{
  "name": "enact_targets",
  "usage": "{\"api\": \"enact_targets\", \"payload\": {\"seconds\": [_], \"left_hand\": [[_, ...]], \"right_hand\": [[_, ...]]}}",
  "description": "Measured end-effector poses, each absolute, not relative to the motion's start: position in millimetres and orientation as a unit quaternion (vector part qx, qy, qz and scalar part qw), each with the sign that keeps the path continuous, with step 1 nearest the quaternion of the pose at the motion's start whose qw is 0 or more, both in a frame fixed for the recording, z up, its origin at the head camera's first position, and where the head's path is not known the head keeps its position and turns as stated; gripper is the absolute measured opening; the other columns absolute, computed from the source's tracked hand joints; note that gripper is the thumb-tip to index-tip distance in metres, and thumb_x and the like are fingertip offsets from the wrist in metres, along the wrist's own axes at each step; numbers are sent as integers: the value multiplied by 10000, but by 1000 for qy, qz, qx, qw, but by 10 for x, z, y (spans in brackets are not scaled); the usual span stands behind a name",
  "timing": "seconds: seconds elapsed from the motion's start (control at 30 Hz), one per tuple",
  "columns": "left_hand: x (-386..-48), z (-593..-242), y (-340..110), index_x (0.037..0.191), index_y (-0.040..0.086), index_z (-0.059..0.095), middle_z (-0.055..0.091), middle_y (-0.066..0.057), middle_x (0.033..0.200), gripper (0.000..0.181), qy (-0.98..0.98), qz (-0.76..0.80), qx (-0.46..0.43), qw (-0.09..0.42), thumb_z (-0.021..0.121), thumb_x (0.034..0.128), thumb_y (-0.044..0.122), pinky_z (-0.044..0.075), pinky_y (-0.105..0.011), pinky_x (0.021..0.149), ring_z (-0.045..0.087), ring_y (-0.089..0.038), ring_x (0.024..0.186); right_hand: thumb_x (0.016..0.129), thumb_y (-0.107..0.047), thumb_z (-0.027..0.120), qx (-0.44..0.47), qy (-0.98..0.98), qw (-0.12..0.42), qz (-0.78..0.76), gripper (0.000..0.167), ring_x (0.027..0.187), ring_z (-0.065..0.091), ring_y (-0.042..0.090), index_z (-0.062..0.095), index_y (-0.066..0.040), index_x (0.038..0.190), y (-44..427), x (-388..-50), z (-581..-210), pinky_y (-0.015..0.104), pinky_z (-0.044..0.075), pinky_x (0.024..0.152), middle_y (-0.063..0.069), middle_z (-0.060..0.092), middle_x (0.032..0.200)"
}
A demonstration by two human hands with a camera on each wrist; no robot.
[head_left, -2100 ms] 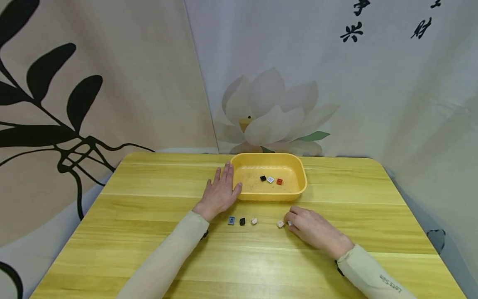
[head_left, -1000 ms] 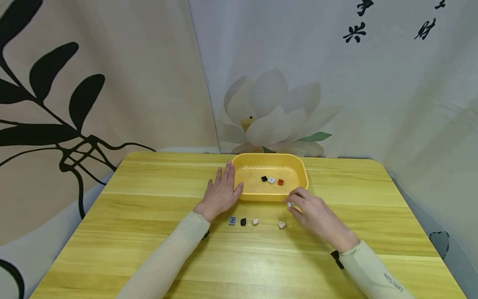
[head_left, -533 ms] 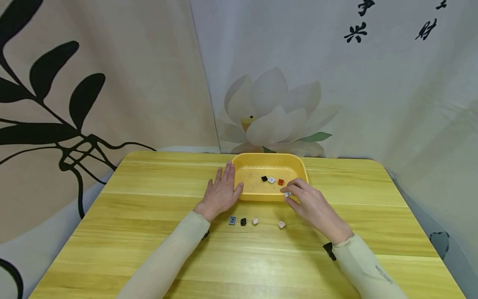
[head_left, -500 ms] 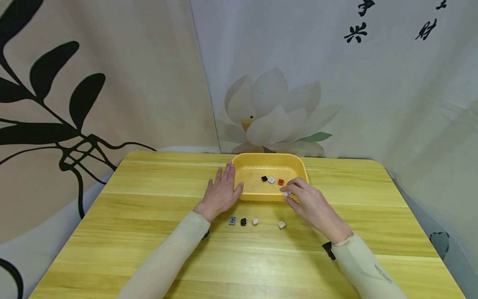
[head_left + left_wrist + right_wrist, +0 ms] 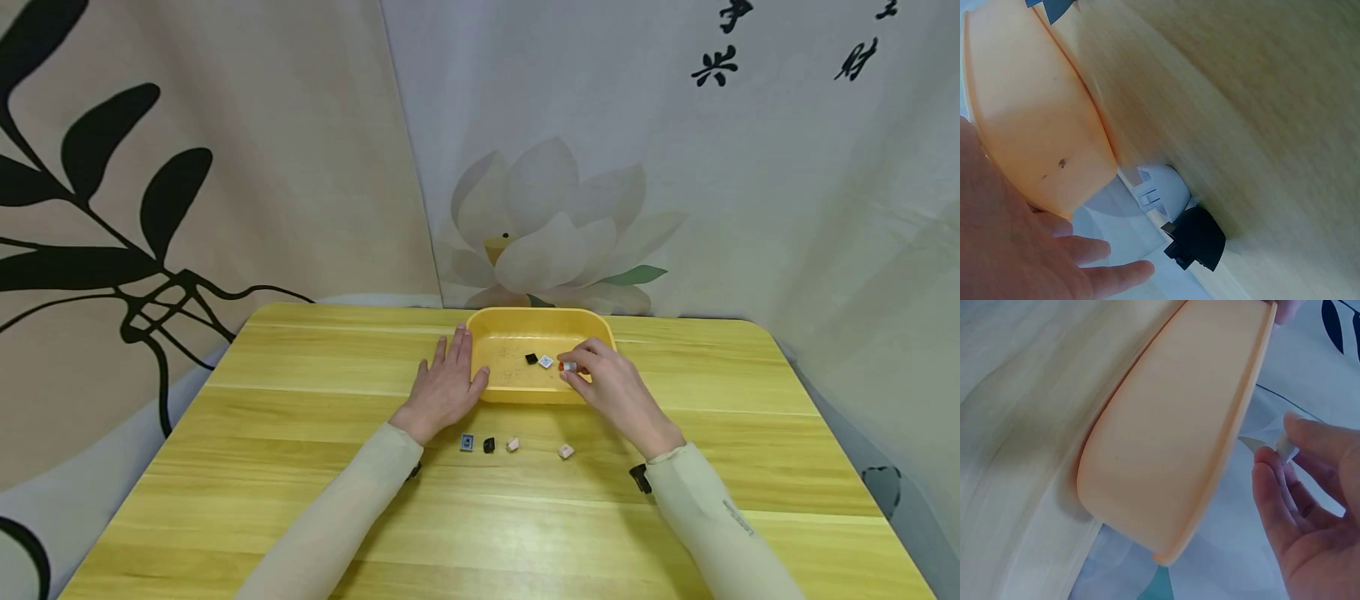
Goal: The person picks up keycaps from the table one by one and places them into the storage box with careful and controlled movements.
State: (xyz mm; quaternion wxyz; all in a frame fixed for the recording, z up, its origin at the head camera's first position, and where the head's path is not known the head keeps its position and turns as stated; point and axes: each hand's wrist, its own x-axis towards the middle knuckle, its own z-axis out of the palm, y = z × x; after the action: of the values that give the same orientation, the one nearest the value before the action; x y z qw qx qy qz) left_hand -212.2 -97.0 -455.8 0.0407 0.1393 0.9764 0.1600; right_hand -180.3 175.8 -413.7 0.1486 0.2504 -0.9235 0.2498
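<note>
My right hand (image 5: 618,387) pinches a small white keycap (image 5: 570,367) between thumb and fingers, over the right part of a yellow plastic tray (image 5: 525,397). In the right wrist view the same white keycap (image 5: 1285,448) sits at the fingertips, beyond the tray's rim. A red keycap (image 5: 561,367) is mostly hidden by that hand. Inside the tray also lie a black keycap (image 5: 532,359) and a white one with a marked face (image 5: 545,362). My left hand (image 5: 442,390) rests with straight fingers along the tray's left side, thumb by the rim.
In front of the tray, a row on the wooden table (image 5: 465,517) holds a blue-grey keycap (image 5: 467,443), a black keycap (image 5: 489,446), a white keycap (image 5: 513,445) and, farther right, another white keycap (image 5: 566,451). A printed curtain (image 5: 750,208) hangs behind the table.
My right hand has picked up a white keycap from the table's right end of the row and carried it up over the tray's front rim, inward. The left hand stays put.
</note>
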Motion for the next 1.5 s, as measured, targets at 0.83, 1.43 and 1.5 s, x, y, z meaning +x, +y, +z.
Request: {"api": "enact_targets", "payload": {"seconds": [0.83, 1.43, 1.5], "left_hand": [[-2125, -4565, -967, 1660, 39, 43, -13, -93, 1732, 761, 977, 158, 137, 41, 305, 1101, 485, 249, -715, 1147, 100, -424, 1567], [-2134, -4573, -969, 1657, 31, 52, -1, -99, 1732, 753, 977, 158, 138, 38, 318, 1107, 471, 251, -714, 1147, 115, -426, 1565], [-2131, -4566, -970, 1657, 30, 49, -2, -102, 1731, 758, 977, 158, 138, 38, 316, 1105, 475, 252, -714, 1147, 112, -426, 1566]], "right_hand": [[934, -100, 778, 192, -954, 47, 224, 142, 890, 641, 251, 802, -12, 1042, 1563, -2317, -4300, 419, 539, 808, 107, 720, 988], [987, -194, 728, 185, -959, -26, 215, 278, 915, 636, 261, 765, -5, 1187, 1553, -2399, -4319, 433, 540, 814, 125, 705, 1040], [1002, -234, 712, 182, -959, -10, 216, 312, 953, 670, 276, 753, -5, 1209, 1561, -2360, -4304, 448, 556, 834, 144, 706, 1094]]}}
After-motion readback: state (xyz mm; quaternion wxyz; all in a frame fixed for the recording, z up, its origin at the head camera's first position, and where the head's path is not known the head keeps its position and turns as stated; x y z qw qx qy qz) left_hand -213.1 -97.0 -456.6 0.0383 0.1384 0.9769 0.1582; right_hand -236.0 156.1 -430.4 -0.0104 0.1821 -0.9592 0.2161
